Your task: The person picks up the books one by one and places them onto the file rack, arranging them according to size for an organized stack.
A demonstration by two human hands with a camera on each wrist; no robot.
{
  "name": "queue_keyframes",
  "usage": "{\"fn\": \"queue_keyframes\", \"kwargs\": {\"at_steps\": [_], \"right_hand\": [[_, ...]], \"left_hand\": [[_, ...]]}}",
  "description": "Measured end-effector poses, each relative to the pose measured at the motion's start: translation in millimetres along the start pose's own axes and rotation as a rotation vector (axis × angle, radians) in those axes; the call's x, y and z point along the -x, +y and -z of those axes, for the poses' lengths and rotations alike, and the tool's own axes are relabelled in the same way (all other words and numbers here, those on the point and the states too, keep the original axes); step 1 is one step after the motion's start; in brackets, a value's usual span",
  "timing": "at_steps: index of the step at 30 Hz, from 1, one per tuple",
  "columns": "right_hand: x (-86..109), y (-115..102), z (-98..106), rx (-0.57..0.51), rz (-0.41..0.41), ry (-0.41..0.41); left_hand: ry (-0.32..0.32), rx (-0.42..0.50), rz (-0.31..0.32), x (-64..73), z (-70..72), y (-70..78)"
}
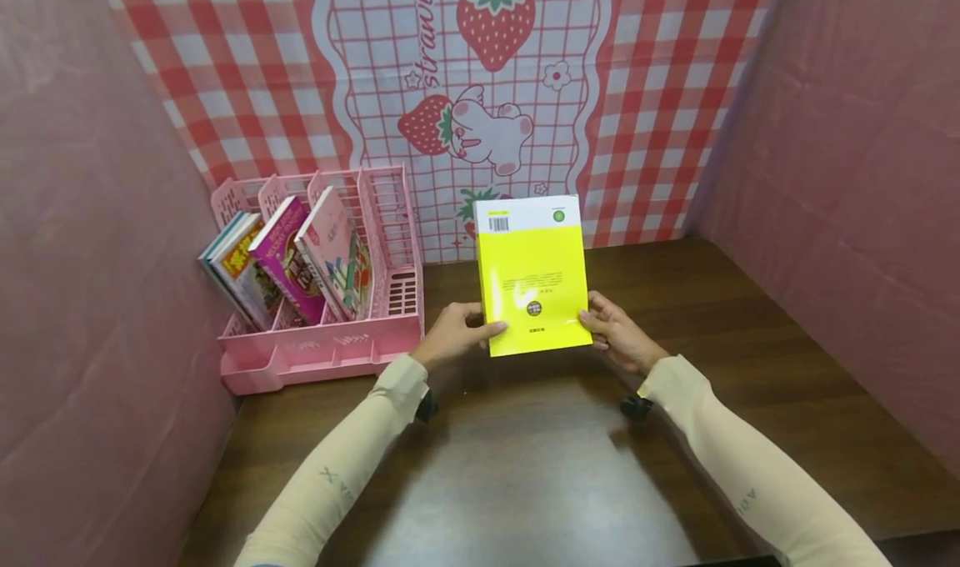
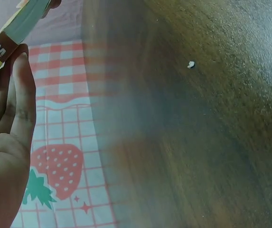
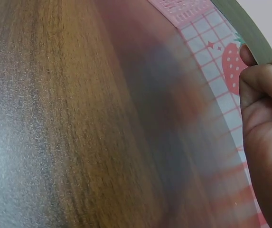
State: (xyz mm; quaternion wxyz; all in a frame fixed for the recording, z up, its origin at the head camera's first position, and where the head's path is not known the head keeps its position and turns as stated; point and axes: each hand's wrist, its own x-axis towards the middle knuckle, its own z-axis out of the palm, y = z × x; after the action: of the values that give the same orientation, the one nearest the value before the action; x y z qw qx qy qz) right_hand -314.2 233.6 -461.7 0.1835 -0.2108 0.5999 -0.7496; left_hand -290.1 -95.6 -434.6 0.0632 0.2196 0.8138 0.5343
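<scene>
A yellow book [image 1: 534,275] with a white top band and a barcode is held up between both hands over the brown table. My left hand [image 1: 457,332] grips its lower left edge, thumb on the cover facing me and fingers behind. At the lower right edge my right hand [image 1: 618,333] pinches it the same way. In the left wrist view the book's spine [image 2: 4,46] shows a letter M, close to the fingers of the left hand [image 2: 7,123]. The right wrist view has the page edges [image 3: 247,31] above the right hand [image 3: 266,109].
A pink desk rack [image 1: 322,350] with dividers stands at the left, holding several books, among them a purple one [image 1: 288,258] and a pink one [image 1: 337,254]. Behind hangs a strawberry-print checked cloth [image 1: 652,92]. A small white scrap [image 2: 191,64] lies on the table.
</scene>
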Motion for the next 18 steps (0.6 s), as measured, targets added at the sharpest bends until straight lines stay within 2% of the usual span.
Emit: {"fn": "queue_keyframes", "kwargs": {"at_steps": [8,12,18], "right_hand": [[-1.0,1.8,-1.2,0.013,-0.001,-0.005],[-1.3,4.6,-0.8,0.016,-0.012,0.016],[-6.3,7.7,-3.9,0.08,-0.067,0.057]], "left_hand": [[-0.021,0.089,0.063,-4.9,-1.4,1.0],[-0.035,0.088,0.05,-4.8,-2.6,2.8],[0.043,0.06,0.005,-0.1,-2.6,2.8]]}}
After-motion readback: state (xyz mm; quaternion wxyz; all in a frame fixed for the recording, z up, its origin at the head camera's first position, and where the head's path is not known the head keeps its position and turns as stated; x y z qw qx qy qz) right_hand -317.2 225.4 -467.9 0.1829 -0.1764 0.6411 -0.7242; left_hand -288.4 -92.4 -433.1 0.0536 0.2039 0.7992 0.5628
